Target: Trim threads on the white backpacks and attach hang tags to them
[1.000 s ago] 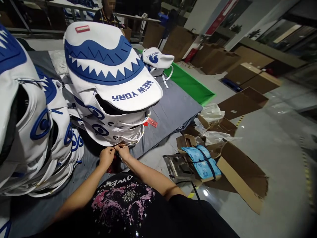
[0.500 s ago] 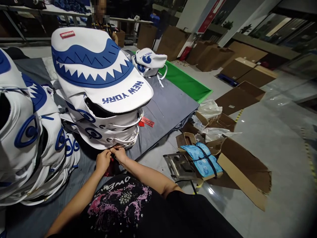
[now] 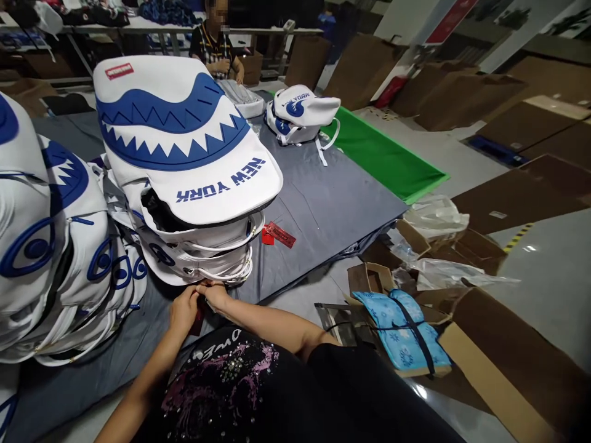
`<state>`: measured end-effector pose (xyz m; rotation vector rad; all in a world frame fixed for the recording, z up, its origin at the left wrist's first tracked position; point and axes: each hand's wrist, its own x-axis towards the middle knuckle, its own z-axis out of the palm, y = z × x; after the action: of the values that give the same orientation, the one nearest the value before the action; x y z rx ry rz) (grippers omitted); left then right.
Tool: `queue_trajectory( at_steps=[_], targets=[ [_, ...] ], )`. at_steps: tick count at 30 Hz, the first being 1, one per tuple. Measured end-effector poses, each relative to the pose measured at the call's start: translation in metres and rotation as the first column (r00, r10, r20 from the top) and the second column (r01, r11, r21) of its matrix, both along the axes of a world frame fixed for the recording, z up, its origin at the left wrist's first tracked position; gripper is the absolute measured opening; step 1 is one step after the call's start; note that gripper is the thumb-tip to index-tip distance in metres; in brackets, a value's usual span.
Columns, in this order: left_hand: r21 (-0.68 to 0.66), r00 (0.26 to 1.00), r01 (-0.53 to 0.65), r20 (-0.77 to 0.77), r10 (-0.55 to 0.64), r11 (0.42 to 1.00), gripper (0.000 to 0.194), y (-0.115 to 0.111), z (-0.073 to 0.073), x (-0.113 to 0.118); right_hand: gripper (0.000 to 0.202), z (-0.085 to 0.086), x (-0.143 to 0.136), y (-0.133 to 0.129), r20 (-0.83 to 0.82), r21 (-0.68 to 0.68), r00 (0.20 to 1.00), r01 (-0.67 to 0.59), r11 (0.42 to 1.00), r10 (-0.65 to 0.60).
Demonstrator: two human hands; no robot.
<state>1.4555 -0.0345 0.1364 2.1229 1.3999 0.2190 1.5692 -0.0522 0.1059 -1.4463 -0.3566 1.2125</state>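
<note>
Bags of white fabric with blue toothed mouths stand stacked on a grey cloth-covered table. Left hand and right hand meet at the stack's near base, grip too obscured to tell. Probably light, soft; thin white straps should offer holds.

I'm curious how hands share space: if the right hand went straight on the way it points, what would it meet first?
The right hand would likely meet the left hand first, though exact depth is unclear.
</note>
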Motion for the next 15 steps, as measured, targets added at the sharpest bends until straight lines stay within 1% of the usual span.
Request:
queue_trajectory(
  at_steps=[1, 4, 5, 9, 10, 15],
  targets=[
    [0.019, 1.000, -0.011, -0.025, 0.012, 1.000, 0.022, -0.002, 0.001, 0.001, 0.020, 0.000, 0.000, 0.000, -0.020, -0.014, 1.000, -0.010, 1.000, 0.010],
    [0.106, 0.985, -0.102, -0.130, 0.116, 0.989, 0.017, -0.008, 0.005, 0.005, 0.022, 0.002, 0.001, 0.001, -0.057, -0.047, 0.998, -0.039, 0.998, 0.036],
    [0.117, 0.980, -0.113, -0.153, 0.131, 0.987, 0.015, -0.010, 0.007, 0.007, 0.023, 0.003, 0.001, 0.001, -0.064, -0.054, 0.997, -0.048, 0.997, 0.045],
    [0.069, 0.976, -0.055, -0.206, 0.068, 0.996, 0.021, -0.016, 0.011, 0.011, 0.023, 0.008, 0.006, -0.002, -0.076, -0.079, 0.993, -0.099, 0.992, 0.093],
    [0.071, 0.973, -0.053, -0.221, 0.068, 0.996, 0.023, -0.018, 0.011, 0.012, 0.023, 0.009, 0.007, -0.003, -0.075, -0.083, 0.991, -0.115, 0.990, 0.109],
    [0.190, 0.940, -0.113, -0.297, 0.167, 0.975, 0.014, -0.024, 0.013, 0.020, 0.022, 0.016, 0.017, -0.005, -0.038, -0.082, 0.981, -0.190, 0.978, 0.188]
  ],
)
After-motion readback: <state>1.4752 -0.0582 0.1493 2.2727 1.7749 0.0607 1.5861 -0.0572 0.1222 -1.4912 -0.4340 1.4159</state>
